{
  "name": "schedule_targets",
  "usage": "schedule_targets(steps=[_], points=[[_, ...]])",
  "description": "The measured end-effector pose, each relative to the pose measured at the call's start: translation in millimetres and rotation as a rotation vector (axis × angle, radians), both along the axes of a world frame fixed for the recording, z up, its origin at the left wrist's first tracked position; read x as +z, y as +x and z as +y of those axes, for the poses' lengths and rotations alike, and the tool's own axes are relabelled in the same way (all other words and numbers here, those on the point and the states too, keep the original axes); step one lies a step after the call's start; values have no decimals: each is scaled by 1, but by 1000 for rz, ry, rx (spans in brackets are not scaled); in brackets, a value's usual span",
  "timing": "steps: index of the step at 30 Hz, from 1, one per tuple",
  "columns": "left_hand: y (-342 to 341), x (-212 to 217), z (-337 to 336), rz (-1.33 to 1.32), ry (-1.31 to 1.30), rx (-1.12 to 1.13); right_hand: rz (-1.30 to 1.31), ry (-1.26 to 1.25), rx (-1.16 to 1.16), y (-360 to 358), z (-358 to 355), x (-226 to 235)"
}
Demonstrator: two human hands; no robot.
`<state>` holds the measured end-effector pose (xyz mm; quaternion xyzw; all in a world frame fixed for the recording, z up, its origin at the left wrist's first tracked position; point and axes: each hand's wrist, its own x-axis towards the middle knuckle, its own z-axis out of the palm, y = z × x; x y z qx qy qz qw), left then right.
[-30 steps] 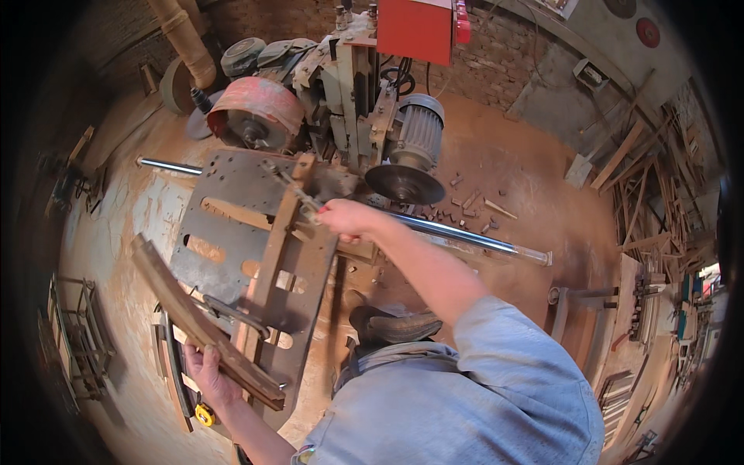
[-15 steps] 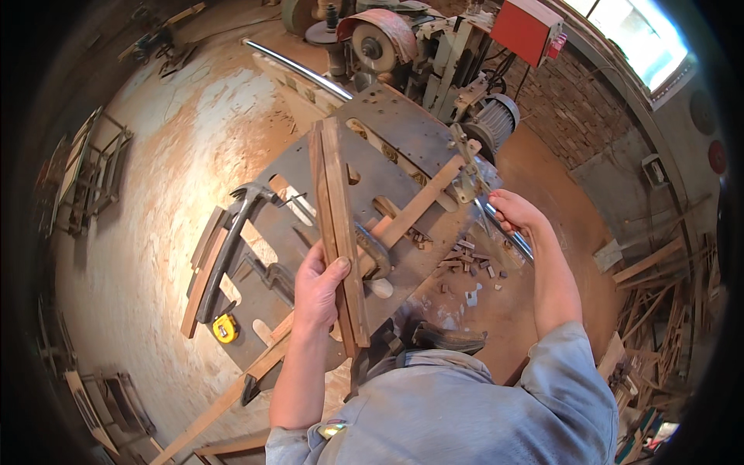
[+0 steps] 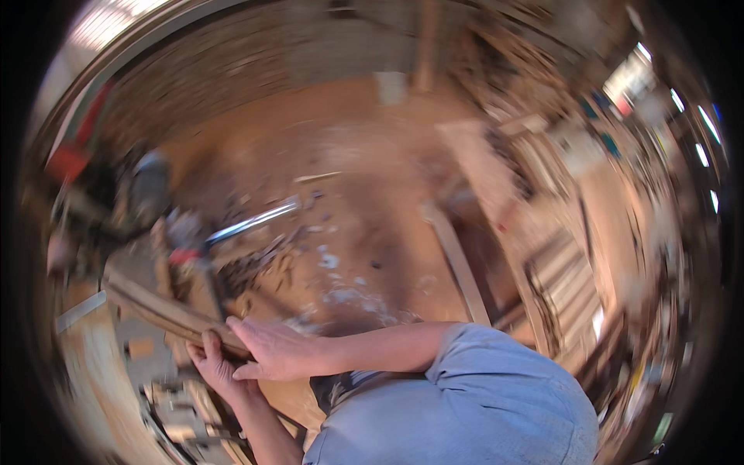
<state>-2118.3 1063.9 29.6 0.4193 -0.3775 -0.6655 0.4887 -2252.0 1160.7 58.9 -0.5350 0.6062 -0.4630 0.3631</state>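
Observation:
Two long brown wooden strips (image 3: 163,308), lying together, stretch away to the far left from my hands. My left hand (image 3: 215,369) has its fingers wrapped round their near end. Across the same end lies my right hand (image 3: 271,350), its thumb and fingers on the wood right beside the left hand. The strips pass over the grey machine table (image 3: 143,360). Motion blur softens the picture, and the strips' near tips are hidden by my hands.
Left of me are a grey motor (image 3: 151,182) and a shiny metal rail (image 3: 252,221). Small offcuts (image 3: 263,263) litter the floor ahead. A long board (image 3: 459,263) and stacked timber (image 3: 562,287) lie to the right. A pale block (image 3: 391,87) stands near the brick wall (image 3: 232,70).
My view has swung to the right, so the machine table is now at the left. My right hand has left the metal rail and joined the left hand on the strips.

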Motion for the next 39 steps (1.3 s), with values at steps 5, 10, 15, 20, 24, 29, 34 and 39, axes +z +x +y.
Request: schedule_targets(steps=[5, 10, 15, 20, 24, 29, 34, 39], points=[[-125, 25, 53, 109, -59, -569, -136, -201, -498, -82, 87, -37], [-186, 47, 80, 34, -210, -880, -260, 10, -1136, -140, 216, -10], [-203, 24, 88, -40, -268, -1015, -304, 250, -1778, -180, 380, -60], [-199, 1, 72, -89, -210, -1063, 173, 712, -2117, -241, 502, -90], [-183, -1, 52, -58, -219, -1035, 197, 883, -2231, -287, 542, -128], [-148, 0, 24, -186, -193, -788, 174, 1185, -2166, -305, 565, -172], [-146, 28, 50, -410, -228, -473, 288, 1467, -2042, -308, 573, -201], [-123, 13, 23, -386, -367, -523, 603, 971, -1983, -301, 514, -152]])
